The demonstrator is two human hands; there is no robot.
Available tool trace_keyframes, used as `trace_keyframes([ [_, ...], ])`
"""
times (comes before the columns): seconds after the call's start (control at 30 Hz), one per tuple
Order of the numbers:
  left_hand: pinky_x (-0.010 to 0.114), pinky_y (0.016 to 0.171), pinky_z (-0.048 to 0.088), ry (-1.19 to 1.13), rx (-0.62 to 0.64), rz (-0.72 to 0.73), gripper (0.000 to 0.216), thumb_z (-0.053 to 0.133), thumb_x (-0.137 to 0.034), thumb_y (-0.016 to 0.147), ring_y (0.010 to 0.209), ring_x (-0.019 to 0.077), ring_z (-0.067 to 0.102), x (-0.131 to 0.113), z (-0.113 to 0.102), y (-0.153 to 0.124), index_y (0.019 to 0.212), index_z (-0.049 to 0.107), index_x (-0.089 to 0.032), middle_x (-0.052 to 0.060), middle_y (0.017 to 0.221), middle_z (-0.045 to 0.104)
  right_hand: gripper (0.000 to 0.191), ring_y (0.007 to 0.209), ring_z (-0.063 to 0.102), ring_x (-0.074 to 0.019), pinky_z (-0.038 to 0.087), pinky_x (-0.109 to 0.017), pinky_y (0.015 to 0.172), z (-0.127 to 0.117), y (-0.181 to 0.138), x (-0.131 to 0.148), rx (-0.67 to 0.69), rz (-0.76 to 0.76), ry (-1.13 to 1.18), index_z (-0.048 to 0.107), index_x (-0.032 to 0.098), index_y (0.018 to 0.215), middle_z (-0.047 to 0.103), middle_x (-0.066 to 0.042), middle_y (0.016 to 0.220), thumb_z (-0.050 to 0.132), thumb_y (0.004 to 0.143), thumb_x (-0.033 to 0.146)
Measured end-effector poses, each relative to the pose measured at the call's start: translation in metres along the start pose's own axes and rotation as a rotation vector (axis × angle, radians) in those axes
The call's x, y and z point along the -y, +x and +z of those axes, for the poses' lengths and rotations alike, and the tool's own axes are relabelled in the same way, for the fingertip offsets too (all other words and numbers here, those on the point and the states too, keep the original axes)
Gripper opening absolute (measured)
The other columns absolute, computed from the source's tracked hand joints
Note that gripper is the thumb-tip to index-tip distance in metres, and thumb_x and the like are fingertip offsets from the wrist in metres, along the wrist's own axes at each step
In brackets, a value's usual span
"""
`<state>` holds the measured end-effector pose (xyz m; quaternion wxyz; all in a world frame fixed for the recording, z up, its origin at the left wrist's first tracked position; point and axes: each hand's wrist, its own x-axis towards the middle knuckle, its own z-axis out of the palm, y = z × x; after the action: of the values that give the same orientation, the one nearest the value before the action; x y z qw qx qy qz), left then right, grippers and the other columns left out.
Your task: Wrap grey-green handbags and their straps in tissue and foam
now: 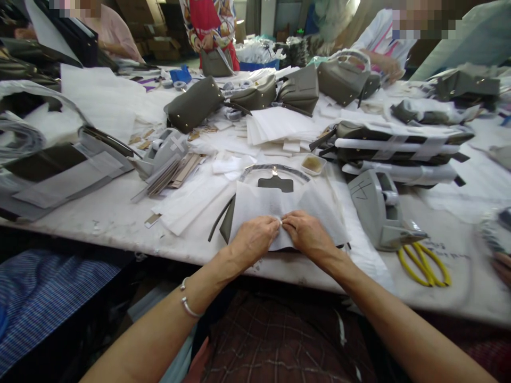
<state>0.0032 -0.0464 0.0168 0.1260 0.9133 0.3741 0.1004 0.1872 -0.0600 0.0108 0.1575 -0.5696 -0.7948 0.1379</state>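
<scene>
Right in front of me lies a dark olive handbag (226, 222), mostly hidden under a sheet of white packing paper (255, 205). Its clasp flap (275, 184) and wrapped handle show past the paper's far edge. My left hand (257, 234) and my right hand (305, 231) meet over the middle of the sheet. Both pinch with fingertips nearly touching, and a small whitish bit shows between them. Whether that bit is paper or something else I cannot tell. A silver bangle is on my left wrist.
A grey tape dispenser (373, 210) and yellow-handled scissors (425, 266) lie to the right, below stacked wrapped bags (399, 149). Left are another dispenser (165, 149), cardboard strips (175, 175) and a partly wrapped bag (59, 170). More bags (195, 103) line the back, where other people work.
</scene>
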Motion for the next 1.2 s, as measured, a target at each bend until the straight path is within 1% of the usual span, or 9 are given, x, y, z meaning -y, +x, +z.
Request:
trace_keyframes([
  [0.17,0.031,0.084,0.055,0.050,0.118,0.084,0.016,0.051,-0.027,0.097,0.096,0.0203,0.067,0.011,-0.019,0.012,0.101,0.063,-0.018,0.005,0.102,0.069,0.022,0.094,0.063,-0.0186,0.046,-0.027,0.089,0.002,0.001,0.003,-0.022,0.066,-0.012,0.074,0.019,0.087,0.071,-0.007,0.095,0.053,0.093,0.015],
  [0.3,0.030,0.072,0.053,0.132,0.168,0.075,0.017,0.051,-0.029,0.096,0.090,0.0218,0.067,0.007,-0.033,0.023,0.096,0.065,-0.018,0.006,0.097,0.068,0.018,0.087,0.063,-0.0190,0.046,-0.028,0.082,0.003,0.002,0.006,-0.067,0.117,-0.012,0.073,0.019,0.082,0.069,-0.006,0.090,0.057,0.088,0.015],
  [0.43,0.032,0.072,0.051,0.237,0.144,0.045,0.018,0.048,-0.020,0.097,0.089,0.0225,0.066,0.003,-0.027,0.027,0.100,0.064,-0.016,0.008,0.097,0.067,0.013,0.087,0.062,-0.0194,0.046,-0.029,0.080,0.005,0.000,0.007,-0.156,0.120,0.058,0.070,0.020,0.087,0.068,-0.004,0.088,0.059,0.086,0.014],
  [0.57,0.035,0.080,0.047,0.253,0.073,0.076,0.020,0.049,-0.028,0.098,0.095,0.0228,0.065,0.013,-0.015,0.022,0.102,0.066,-0.018,0.007,0.104,0.067,0.012,0.089,0.062,-0.0198,0.046,-0.030,0.082,0.009,-0.004,0.003,-0.205,0.084,0.156,0.070,0.022,0.091,0.070,-0.004,0.089,0.059,0.090,0.019],
  [0.7,0.036,0.087,0.045,0.242,0.088,0.113,0.021,0.051,-0.031,0.098,0.099,0.0218,0.065,0.024,-0.013,0.019,0.105,0.069,-0.021,0.006,0.106,0.069,0.015,0.095,0.063,-0.0201,0.047,-0.031,0.087,0.011,-0.005,0.000,-0.150,0.052,0.189,0.074,0.025,0.098,0.072,-0.004,0.097,0.061,0.092,0.030],
  [0.8,0.038,0.098,0.043,0.211,0.079,0.131,0.019,0.056,-0.032,0.096,0.109,0.0222,0.063,0.026,-0.019,0.018,0.107,0.069,-0.023,0.005,0.111,0.069,0.016,0.099,0.062,-0.0208,0.047,-0.030,0.087,0.007,-0.004,0.006,-0.113,0.077,0.107,0.074,0.027,0.101,0.071,-0.003,0.101,0.063,0.091,0.033],
  [0.97,0.035,0.102,0.045,0.080,0.053,-0.011,0.037,0.053,-0.021,0.093,0.114,0.0209,0.062,0.017,-0.027,0.022,0.129,0.056,-0.017,0.008,0.121,0.068,0.013,0.101,0.060,-0.0216,0.046,-0.027,0.077,0.001,-0.002,0.024,-0.010,0.140,-0.084,0.072,0.026,0.097,0.069,-0.004,0.101,0.062,0.090,0.028],
  [1.1,0.041,0.111,0.039,0.094,0.025,0.046,0.041,0.042,-0.016,0.095,0.125,0.0225,0.056,0.015,-0.013,0.024,0.135,0.050,-0.015,0.012,0.136,0.059,0.018,0.102,0.061,-0.0217,0.047,-0.029,0.086,-0.005,0.001,0.021,0.025,0.111,-0.091,0.071,0.021,0.102,0.069,-0.007,0.103,0.058,0.090,0.024],
  [1.2,0.047,0.118,0.027,0.128,0.010,0.067,0.044,0.038,-0.015,0.096,0.137,0.0247,0.045,0.019,0.004,0.023,0.139,0.047,-0.016,0.011,0.148,0.049,0.026,0.098,0.066,-0.0197,0.046,-0.028,0.088,-0.025,0.015,0.016,0.177,0.029,0.002,0.073,0.023,0.106,0.073,-0.006,0.103,0.054,0.089,0.017],
])
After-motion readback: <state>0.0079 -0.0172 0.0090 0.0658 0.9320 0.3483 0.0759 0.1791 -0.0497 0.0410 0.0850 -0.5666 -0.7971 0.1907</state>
